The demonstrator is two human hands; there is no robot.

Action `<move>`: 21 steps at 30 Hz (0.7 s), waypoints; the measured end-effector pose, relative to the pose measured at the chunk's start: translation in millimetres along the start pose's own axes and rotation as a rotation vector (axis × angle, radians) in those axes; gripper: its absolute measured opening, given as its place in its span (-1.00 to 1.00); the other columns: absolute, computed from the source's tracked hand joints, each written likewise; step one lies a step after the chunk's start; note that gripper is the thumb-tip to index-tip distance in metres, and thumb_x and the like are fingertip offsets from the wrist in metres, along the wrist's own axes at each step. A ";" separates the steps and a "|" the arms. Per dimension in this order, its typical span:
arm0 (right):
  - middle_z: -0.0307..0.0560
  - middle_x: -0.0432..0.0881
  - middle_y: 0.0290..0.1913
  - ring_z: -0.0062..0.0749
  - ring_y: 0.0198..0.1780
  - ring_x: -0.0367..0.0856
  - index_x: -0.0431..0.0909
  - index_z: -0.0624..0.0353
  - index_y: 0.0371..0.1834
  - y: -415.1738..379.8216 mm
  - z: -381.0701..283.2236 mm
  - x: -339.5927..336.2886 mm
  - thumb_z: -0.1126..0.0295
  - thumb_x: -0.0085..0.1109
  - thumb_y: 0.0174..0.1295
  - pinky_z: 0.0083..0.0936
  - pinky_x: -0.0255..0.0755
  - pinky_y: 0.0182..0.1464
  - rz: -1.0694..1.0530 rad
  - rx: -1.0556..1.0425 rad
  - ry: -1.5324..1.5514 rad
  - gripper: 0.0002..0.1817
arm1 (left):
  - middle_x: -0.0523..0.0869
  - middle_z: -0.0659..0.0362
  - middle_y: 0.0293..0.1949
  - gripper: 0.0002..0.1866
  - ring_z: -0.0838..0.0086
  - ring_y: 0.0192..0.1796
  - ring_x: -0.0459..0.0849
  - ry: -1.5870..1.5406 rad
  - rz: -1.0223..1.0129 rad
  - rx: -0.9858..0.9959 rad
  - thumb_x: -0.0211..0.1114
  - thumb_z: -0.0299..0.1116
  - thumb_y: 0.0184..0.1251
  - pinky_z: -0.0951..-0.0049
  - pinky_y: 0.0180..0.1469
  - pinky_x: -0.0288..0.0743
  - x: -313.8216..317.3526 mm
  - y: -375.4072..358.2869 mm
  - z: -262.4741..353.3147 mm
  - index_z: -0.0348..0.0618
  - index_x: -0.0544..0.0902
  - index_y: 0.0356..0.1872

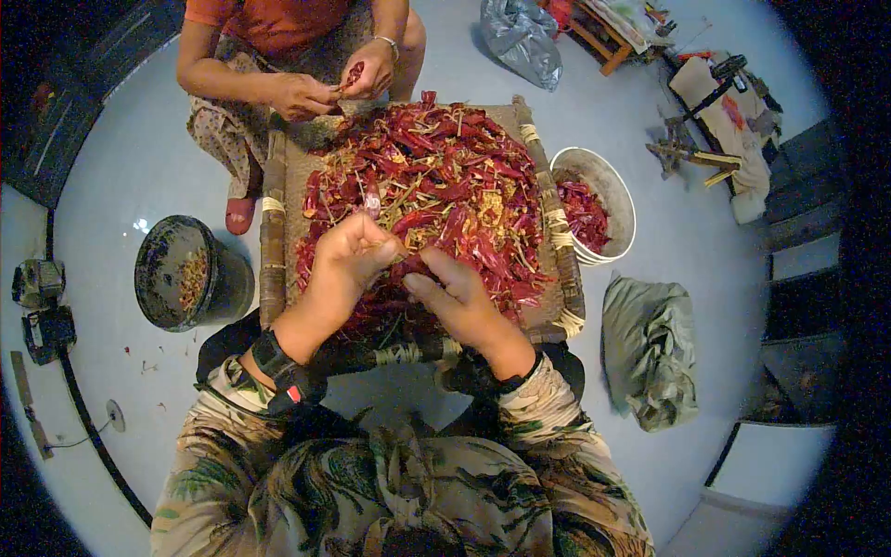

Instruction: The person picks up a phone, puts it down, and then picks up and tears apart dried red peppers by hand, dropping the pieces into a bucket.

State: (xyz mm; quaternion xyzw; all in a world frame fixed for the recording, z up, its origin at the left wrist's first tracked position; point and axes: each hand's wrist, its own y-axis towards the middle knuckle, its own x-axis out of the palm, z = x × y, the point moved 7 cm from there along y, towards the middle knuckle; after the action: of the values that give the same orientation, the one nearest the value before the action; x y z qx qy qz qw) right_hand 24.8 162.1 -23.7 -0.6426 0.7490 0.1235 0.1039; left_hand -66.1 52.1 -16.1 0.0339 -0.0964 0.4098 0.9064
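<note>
A heap of dried red chili peppers (436,167), mixed with pale stems and seeds, covers a woven tray (295,186) with a dark bound rim in front of my knees. Over the heap's near side, my left hand (353,255) is closed in a pinch; what its fingertips hold is too small to make out. Close beside it, my right hand (459,297) has thumb and fingers closed on a dark red dried chili pepper (415,266), mostly hidden by the fingers. The two hands' fingertips nearly meet.
Across the tray another person's hands (339,88) hold an opened chili. A black bucket (243,278) with seeds stands left; a white bucket (624,209) with red chilies stands right. A grey-green bag (650,353), a grey plastic bag (524,46) and a low stool (696,158) are on the floor.
</note>
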 end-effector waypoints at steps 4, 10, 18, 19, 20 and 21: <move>0.08 0.59 -0.25 -0.19 -0.20 0.57 0.48 0.33 -0.11 0.5 -16.5 -0.5 0.29 0.10 0.25 -0.39 0.41 -0.11 -0.121 0.005 0.035 -0.69 | 0.55 0.30 -0.55 -0.88 0.75 -0.68 0.24 -0.115 -0.017 -0.162 0.17 -0.45 0.28 0.70 -0.66 0.02 1.5 -0.4 -10.3 -0.13 0.48 -0.46; -0.02 0.57 -0.34 -0.38 -0.29 0.52 0.49 0.31 -0.18 -0.2 -23.3 0.2 0.34 0.09 0.25 -0.43 0.39 -0.21 -0.203 0.006 0.094 -0.76 | 0.55 0.30 -0.57 -0.89 0.74 -0.69 0.24 -0.362 -0.124 -0.297 0.17 -0.46 0.28 0.70 -0.65 0.04 5.8 -2.1 -20.3 -0.14 0.50 -0.46; -0.03 0.57 -0.35 -0.42 -0.31 0.51 0.49 0.33 -0.19 3.2 -15.8 -2.4 0.33 0.12 0.23 -0.45 0.39 -0.22 -0.225 -0.002 0.061 -0.75 | 0.62 0.26 -0.49 -0.89 0.72 -0.68 0.25 -0.342 -0.055 -0.329 0.19 -0.43 0.28 0.69 -0.60 0.07 -1.4 -1.2 -27.1 -0.14 0.53 -0.46; -0.04 0.56 -0.36 -0.44 -0.32 0.50 0.49 0.33 -0.19 4.3 -17.5 -4.4 0.33 0.12 0.23 -0.46 0.39 -0.23 -0.196 -0.043 0.036 -0.75 | 0.63 0.26 -0.49 -0.89 0.72 -0.68 0.25 -0.247 -0.002 -0.276 0.19 -0.43 0.28 0.69 -0.59 0.08 -4.8 1.5 -23.9 -0.14 0.53 -0.46; -0.05 0.56 -0.36 -0.45 -0.32 0.50 0.49 0.33 -0.19 4.6 -19.7 -5.2 0.33 0.12 0.23 -0.48 0.39 -0.23 -0.166 -0.084 0.011 -0.75 | 0.63 0.26 -0.49 -0.88 0.71 -0.67 0.26 -0.171 0.084 -0.132 0.19 -0.42 0.29 0.69 -0.58 0.08 -14.9 6.0 -15.8 -0.14 0.52 -0.46; -0.05 0.56 -0.37 -0.47 -0.33 0.49 0.49 0.33 -0.19 3.8 -21.5 -6.6 0.33 0.12 0.23 -0.49 0.38 -0.24 -0.137 -0.123 -0.014 -0.75 | 0.63 0.26 -0.49 -0.88 0.71 -0.66 0.27 -0.095 0.169 0.010 0.18 -0.42 0.29 0.69 -0.57 0.09 -29.6 8.9 -8.3 -0.13 0.52 -0.46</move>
State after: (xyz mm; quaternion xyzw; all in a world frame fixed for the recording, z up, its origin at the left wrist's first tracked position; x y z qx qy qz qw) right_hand 22.1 162.0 -1.0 -0.6968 0.6934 0.1664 0.0776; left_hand -90.7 37.3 -30.4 0.0497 -0.1396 0.4834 0.8628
